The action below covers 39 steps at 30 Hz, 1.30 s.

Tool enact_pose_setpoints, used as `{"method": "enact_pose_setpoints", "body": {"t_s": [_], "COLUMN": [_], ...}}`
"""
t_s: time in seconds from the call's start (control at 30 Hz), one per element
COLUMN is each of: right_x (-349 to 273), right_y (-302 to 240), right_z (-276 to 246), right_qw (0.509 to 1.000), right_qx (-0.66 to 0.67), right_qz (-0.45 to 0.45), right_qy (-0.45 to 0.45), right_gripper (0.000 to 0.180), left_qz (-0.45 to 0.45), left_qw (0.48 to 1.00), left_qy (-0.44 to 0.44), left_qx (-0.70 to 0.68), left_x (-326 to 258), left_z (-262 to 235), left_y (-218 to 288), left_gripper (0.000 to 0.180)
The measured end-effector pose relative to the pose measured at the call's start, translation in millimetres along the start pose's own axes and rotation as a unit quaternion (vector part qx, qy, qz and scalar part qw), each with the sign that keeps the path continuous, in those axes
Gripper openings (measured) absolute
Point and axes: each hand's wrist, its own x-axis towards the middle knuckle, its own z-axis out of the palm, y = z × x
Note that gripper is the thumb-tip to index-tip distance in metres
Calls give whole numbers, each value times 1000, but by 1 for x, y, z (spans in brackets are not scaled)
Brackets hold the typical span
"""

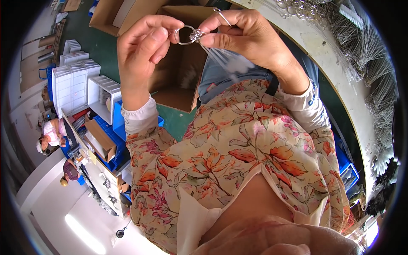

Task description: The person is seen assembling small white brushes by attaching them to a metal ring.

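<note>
A thin metal ring (pixel 185 43) is held up between my hands in the head view. My left hand (pixel 142 51) pinches its left side between thumb and fingertips. My right hand (pixel 248 40) is closed on the looped wire ends of several thin wire-handled brushes (pixel 238 64), which gather at the ring's right side. Their wires and pale bristles hang down to the right below my fingers. Whether every loop is threaded on the ring is too small to tell. A narrow metal band (pixel 222 18) crosses my right index finger.
Below my hands stands an open cardboard box (pixel 170 93). Piles of wire brushes (pixel 365 46) and loose metal rings (pixel 299 7) lie on the white curved-looking table (pixel 335 80) at right. White crates (pixel 76 85) stand at left; two people are farther off.
</note>
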Motion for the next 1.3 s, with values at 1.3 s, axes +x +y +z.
{"method": "enact_pose_setpoints", "body": {"t_s": [1.3], "right_x": [11], "right_y": [0], "right_z": [9], "right_qw": [899], "right_qx": [-122], "right_qz": [-391], "right_qy": [154], "right_gripper": [25], "left_qz": [103], "left_qw": [980], "left_qy": [149], "left_qx": [81], "left_x": [3], "left_z": [40], "left_y": [-13], "left_gripper": [14]}}
